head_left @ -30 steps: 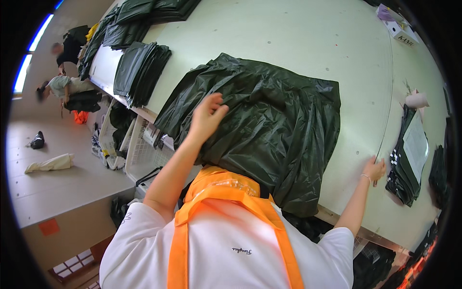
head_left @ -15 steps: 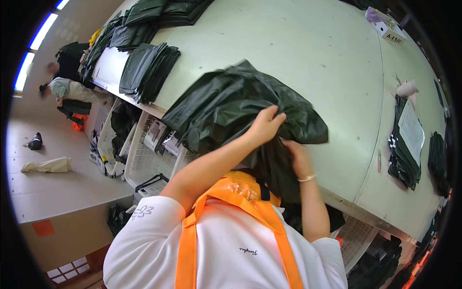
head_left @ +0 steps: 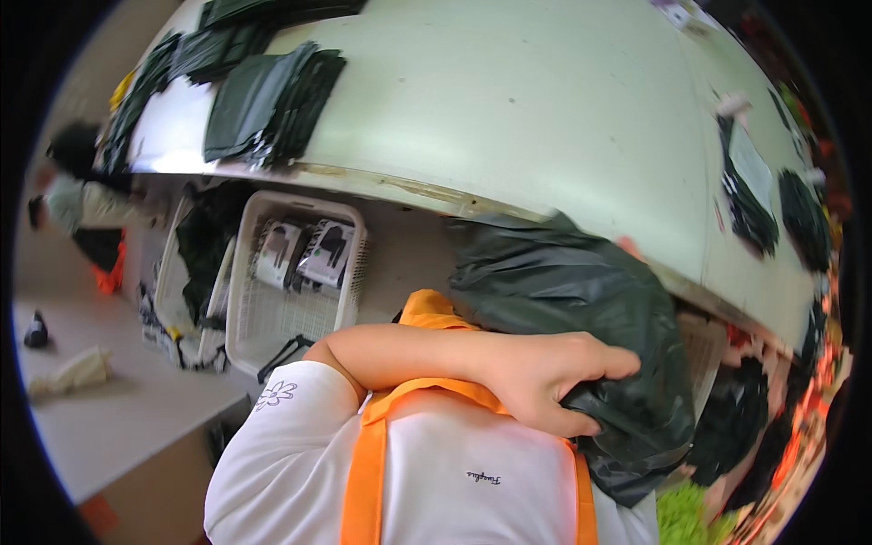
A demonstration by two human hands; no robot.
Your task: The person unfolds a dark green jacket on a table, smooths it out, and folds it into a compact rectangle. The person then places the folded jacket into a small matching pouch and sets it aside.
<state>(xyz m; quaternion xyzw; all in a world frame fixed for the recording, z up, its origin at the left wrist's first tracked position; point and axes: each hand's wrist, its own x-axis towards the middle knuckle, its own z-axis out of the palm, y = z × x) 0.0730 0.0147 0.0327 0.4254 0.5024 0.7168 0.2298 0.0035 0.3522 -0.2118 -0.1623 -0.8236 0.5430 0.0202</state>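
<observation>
As Our Left Hand Grips, a Dark Garment Hangs Before Us

While our left forearm reaches across the chest, our left hand (head_left: 554, 377) is clamped on a shiny dark garment (head_left: 563, 282), a bunched fold caught between thumb and fingers. Of our right hand (head_left: 629, 247) we see only what looks like a small blurred patch at the garment's upper edge, and we cannot tell how it grips.

The garment is gathered loosely in front of our right side, draped over part of our white shirt (head_left: 454, 509) and orange apron (head_left: 363, 481). Its top edge overlaps the near edge of the pale table (head_left: 509, 136) in our view; we cannot tell whether the two touch.

On the table's left part we find a stack of folded dark garments (head_left: 272, 100), with more dark piles beyond it. Below the edge, left of our garment, sits a white basket (head_left: 300, 318) with two packets (head_left: 327, 254) inside. Toward the table's right end lies a dark bundle (head_left: 740, 195) with a white sheet (head_left: 752, 168) on top. Far left, a blurred co-worker (head_left: 68, 204) shows.
</observation>
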